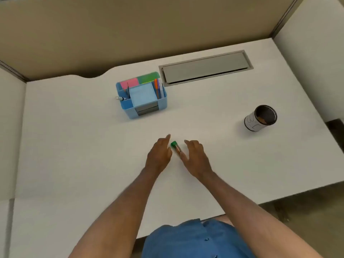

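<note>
A small object with a green cap [174, 144] lies on the white desk [74, 146] between my two hands. My left hand [159, 155] is just left of it with the fingers extended, and the thumb side is close to the green cap. My right hand [195, 157] is just right of it, fingers spread and relaxed, with the thumb near the object's lower end. Neither hand has fingers curled round the object. Whether either hand touches it is unclear.
A blue desk organiser [142, 96] with sticky notes, pens and a marker stands behind my hands. A cylindrical pen cup [260, 118] stands at the right. A grey cable hatch [204, 67] is set into the desk at the back. Partition walls surround the desk.
</note>
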A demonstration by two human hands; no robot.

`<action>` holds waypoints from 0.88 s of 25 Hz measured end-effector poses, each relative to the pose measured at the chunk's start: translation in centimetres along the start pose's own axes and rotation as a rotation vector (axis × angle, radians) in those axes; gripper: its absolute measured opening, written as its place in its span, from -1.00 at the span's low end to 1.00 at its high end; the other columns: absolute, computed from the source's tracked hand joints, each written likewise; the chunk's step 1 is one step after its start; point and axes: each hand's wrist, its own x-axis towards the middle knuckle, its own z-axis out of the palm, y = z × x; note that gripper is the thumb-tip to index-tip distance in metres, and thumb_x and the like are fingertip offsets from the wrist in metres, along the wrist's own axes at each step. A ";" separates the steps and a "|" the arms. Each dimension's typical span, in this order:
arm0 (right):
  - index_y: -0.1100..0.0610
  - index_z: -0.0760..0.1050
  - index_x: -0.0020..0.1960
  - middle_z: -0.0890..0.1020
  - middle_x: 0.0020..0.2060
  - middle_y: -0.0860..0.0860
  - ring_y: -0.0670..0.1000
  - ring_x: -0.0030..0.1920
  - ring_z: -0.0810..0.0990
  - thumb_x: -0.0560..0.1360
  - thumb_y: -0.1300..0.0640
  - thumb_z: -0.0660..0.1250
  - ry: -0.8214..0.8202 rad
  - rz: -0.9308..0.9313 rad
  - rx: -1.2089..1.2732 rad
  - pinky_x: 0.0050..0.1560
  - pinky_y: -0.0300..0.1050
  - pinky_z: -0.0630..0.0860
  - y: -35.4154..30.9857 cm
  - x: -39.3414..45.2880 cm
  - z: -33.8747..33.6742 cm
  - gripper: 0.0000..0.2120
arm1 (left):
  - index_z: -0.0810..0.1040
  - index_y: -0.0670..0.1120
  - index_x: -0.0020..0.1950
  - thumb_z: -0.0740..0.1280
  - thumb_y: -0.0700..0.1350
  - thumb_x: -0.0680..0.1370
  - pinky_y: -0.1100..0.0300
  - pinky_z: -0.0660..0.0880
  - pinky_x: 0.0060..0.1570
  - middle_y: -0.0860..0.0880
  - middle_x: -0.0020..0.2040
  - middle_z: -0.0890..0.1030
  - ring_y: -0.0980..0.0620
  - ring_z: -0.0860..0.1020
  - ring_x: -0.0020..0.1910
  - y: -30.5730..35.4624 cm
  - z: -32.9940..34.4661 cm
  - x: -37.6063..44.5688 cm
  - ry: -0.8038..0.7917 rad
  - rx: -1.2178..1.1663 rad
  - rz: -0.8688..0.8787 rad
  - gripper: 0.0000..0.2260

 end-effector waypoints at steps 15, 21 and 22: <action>0.07 0.46 0.09 0.52 0.02 -0.01 0.02 0.06 0.47 0.58 0.08 0.36 -0.036 0.105 0.101 -0.15 0.05 0.54 -0.2 1.5 2.1 -0.87 | 0.64 -0.11 0.31 0.33 -0.25 0.63 0.22 0.46 0.17 -0.12 0.19 0.65 -0.06 0.60 0.17 -1.5 2.3 3.1 -0.064 -0.310 -0.111 -0.73; -0.02 0.54 0.14 0.53 -0.02 -0.08 -0.01 0.06 0.49 0.56 0.08 0.40 -0.100 0.113 0.218 -0.05 -0.04 0.51 0.6 2.5 1.1 -0.83 | 0.65 -0.12 0.26 0.38 -0.24 0.61 0.11 0.59 0.08 -0.10 0.09 0.69 -0.03 0.62 -0.01 -1.5 0.8 3.7 -0.185 -0.670 -0.286 -0.77; -0.02 0.57 0.15 0.55 -0.02 -0.05 0.00 0.05 0.51 0.55 0.09 0.40 -0.110 0.094 0.228 0.00 -0.02 0.54 1.0 2.7 0.7 -0.82 | 0.65 -0.12 0.25 0.38 -0.24 0.61 0.14 0.61 0.01 -0.12 0.06 0.68 -0.03 0.62 -0.08 -1.3 0.4 3.7 -0.220 -0.772 -0.326 -0.78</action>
